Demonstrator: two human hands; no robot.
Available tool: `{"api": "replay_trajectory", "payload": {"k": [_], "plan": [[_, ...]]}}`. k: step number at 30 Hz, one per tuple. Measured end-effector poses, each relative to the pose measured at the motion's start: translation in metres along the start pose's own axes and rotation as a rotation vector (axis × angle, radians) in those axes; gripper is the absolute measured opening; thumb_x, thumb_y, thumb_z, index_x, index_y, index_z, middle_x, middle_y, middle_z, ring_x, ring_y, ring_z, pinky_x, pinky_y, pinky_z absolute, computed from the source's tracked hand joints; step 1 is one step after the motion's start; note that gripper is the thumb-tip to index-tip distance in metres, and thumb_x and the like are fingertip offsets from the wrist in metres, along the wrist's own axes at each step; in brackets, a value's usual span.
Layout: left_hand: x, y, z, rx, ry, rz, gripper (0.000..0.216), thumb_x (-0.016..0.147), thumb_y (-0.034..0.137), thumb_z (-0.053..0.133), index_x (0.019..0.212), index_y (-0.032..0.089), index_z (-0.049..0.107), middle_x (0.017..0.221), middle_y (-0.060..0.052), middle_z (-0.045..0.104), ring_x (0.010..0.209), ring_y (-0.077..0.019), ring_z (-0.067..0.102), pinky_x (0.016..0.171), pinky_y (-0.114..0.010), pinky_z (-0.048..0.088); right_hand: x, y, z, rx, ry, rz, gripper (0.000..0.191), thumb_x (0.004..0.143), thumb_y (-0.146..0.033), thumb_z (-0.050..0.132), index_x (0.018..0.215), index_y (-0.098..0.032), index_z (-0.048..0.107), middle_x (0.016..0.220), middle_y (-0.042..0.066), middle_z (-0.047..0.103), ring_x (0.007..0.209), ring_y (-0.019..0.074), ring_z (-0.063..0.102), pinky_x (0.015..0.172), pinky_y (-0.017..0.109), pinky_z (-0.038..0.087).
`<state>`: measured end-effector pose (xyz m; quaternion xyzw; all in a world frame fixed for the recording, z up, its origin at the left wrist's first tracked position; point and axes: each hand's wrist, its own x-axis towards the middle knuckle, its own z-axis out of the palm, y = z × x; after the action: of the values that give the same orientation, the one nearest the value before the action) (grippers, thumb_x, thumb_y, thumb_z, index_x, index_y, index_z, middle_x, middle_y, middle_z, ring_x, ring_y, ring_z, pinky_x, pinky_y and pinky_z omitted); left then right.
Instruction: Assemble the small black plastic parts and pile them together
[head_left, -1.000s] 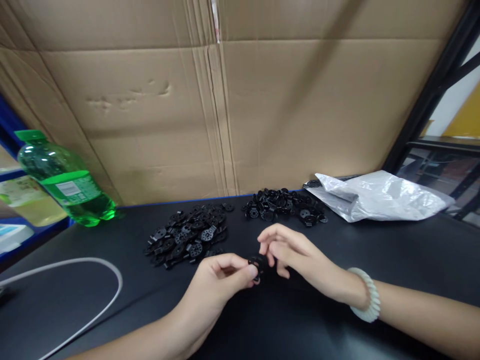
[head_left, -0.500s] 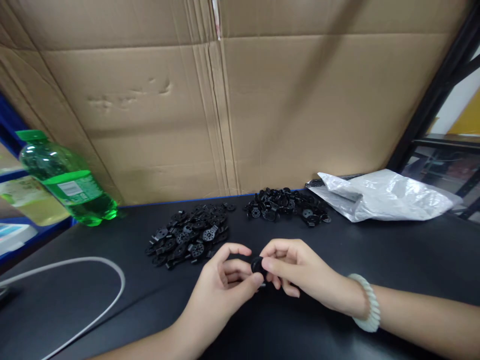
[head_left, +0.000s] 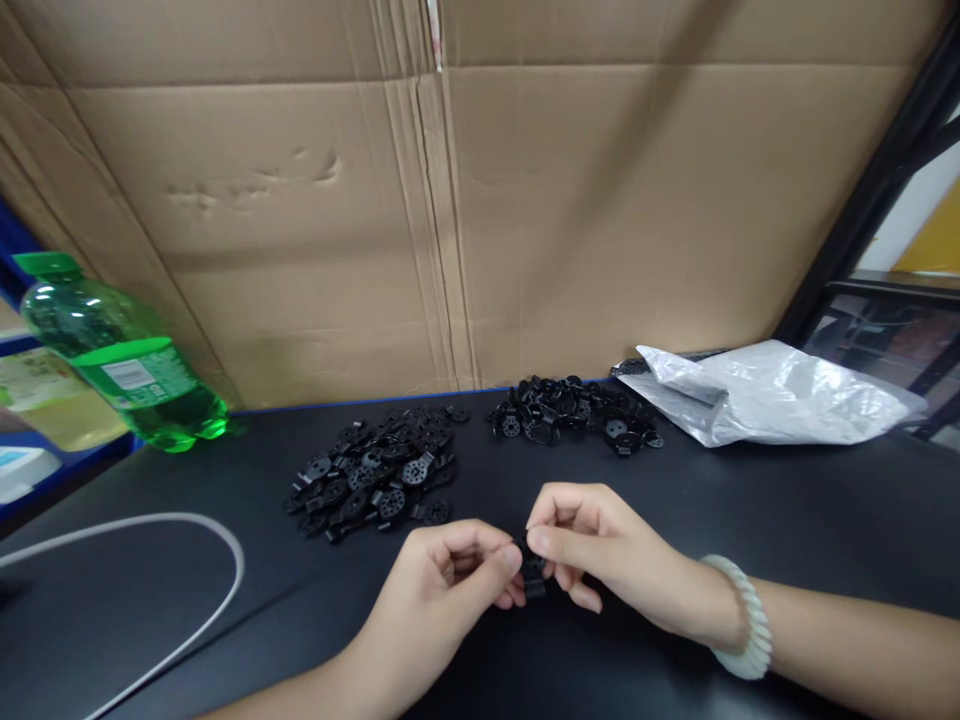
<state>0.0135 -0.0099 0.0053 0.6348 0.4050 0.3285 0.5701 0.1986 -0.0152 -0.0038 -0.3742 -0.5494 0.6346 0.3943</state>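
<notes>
My left hand (head_left: 442, 590) and my right hand (head_left: 592, 550) meet over the black table (head_left: 787, 500), and both pinch one small black plastic part (head_left: 532, 572) between their fingertips. Most of the part is hidden by my fingers. Beyond my left hand lies a pile of black round perforated discs (head_left: 371, 475). A second pile of black parts (head_left: 574, 412) lies further back, beyond my right hand. My right wrist wears a white beaded bracelet (head_left: 742, 620).
A green plastic bottle (head_left: 112, 355) lies at the left back. A white cable (head_left: 150, 560) loops over the table's left side. A crumpled clear plastic bag (head_left: 765, 395) sits at the right back. A cardboard wall (head_left: 450, 200) closes off the rear.
My hands have come together and dropped slightly toward me; the right hand, apart a second ago, now grips the small black part along with the left.
</notes>
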Motion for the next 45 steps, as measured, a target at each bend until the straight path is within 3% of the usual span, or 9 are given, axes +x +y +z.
{"api": "replay_trajectory", "payload": {"k": [12,15,18,24,30,33,37,42,45], "plan": [[-0.002,0.007,-0.002,0.229,-0.001,0.042,0.023,0.082,0.032,0.058,0.070,0.015,0.068,0.063,-0.003,0.068,0.060,-0.0166,0.063,0.058,-0.024,0.050,0.003,0.002,0.000,0.072,-0.026,-0.005,0.033,0.075,-0.042,0.071,0.074,-0.011,0.059,0.057,-0.002,0.057,0.041,0.0053,0.049,0.037,0.016,0.041],[-0.002,0.028,-0.021,0.683,0.003,0.258,0.018,0.082,0.027,0.057,0.072,0.019,0.070,0.067,-0.002,0.072,0.061,-0.0165,0.064,0.059,-0.023,0.047,0.004,0.003,-0.002,0.067,-0.070,-0.034,0.032,0.076,-0.040,0.070,0.089,-0.011,0.068,0.075,0.005,0.064,0.059,0.0101,0.058,0.047,0.020,0.051],[0.002,0.051,-0.056,1.088,0.225,0.391,0.017,0.082,0.027,0.056,0.079,0.021,0.072,0.075,-0.002,0.074,0.067,-0.0198,0.066,0.064,-0.026,0.045,0.003,0.005,-0.003,0.067,-0.071,-0.031,0.032,0.078,-0.039,0.069,0.098,-0.014,0.071,0.088,0.007,0.065,0.068,0.0110,0.058,0.056,0.023,0.053],[0.018,0.063,-0.118,1.332,0.201,0.177,0.013,0.074,0.027,0.063,0.068,0.025,0.075,0.063,0.000,0.073,0.057,-0.0185,0.064,0.054,-0.024,0.042,0.003,0.006,-0.004,0.071,-0.071,0.016,0.030,0.081,-0.040,0.066,0.094,-0.013,0.071,0.079,0.005,0.063,0.065,0.0107,0.058,0.057,0.022,0.050],[0.022,0.049,-0.103,1.359,0.387,0.279,0.020,0.078,0.025,0.062,0.095,0.023,0.073,0.086,-0.004,0.075,0.075,-0.0233,0.067,0.064,-0.028,0.046,0.003,0.008,-0.003,0.070,-0.065,0.017,0.028,0.083,-0.037,0.064,0.093,-0.012,0.068,0.077,0.004,0.061,0.066,0.0108,0.057,0.059,0.023,0.049],[0.016,0.028,-0.068,1.248,0.399,0.494,0.029,0.087,0.021,0.051,0.111,0.022,0.066,0.111,-0.007,0.070,0.099,-0.0238,0.064,0.084,-0.031,0.048,0.004,0.005,-0.008,-0.124,-0.032,-0.029,0.026,0.086,-0.035,0.058,0.096,-0.013,0.067,0.077,0.004,0.061,0.059,0.0098,0.054,0.052,0.022,0.046],[0.003,-0.003,-0.028,1.063,0.046,0.693,0.034,0.088,0.015,0.048,0.117,0.024,0.062,0.124,-0.007,0.063,0.105,-0.0194,0.064,0.087,-0.026,0.050,0.014,-0.011,-0.031,-0.797,0.078,-0.358,0.019,0.089,-0.019,0.050,0.098,-0.017,0.067,0.087,0.006,0.065,0.076,0.0165,0.058,0.065,0.029,0.048],[-0.001,-0.015,-0.020,1.027,-0.049,0.722,0.034,0.088,0.010,0.047,0.116,0.024,0.060,0.122,-0.007,0.064,0.103,-0.0185,0.065,0.087,-0.026,0.052,0.051,-0.043,-0.052,-1.571,-0.020,-0.689,0.032,0.088,-0.004,0.041,0.107,-0.014,0.065,0.096,0.011,0.062,0.096,0.0233,0.052,0.085,0.038,0.043],[0.000,-0.018,-0.024,0.988,-0.040,0.799,0.035,0.086,0.008,0.048,0.117,0.022,0.059,0.120,-0.008,0.064,0.101,-0.0184,0.065,0.084,-0.027,0.054,0.084,-0.049,-0.046,-1.652,-0.102,-0.700,0.035,0.085,0.000,0.048,0.110,-0.018,0.065,0.098,0.009,0.063,0.095,0.0217,0.054,0.082,0.035,0.045]]}}
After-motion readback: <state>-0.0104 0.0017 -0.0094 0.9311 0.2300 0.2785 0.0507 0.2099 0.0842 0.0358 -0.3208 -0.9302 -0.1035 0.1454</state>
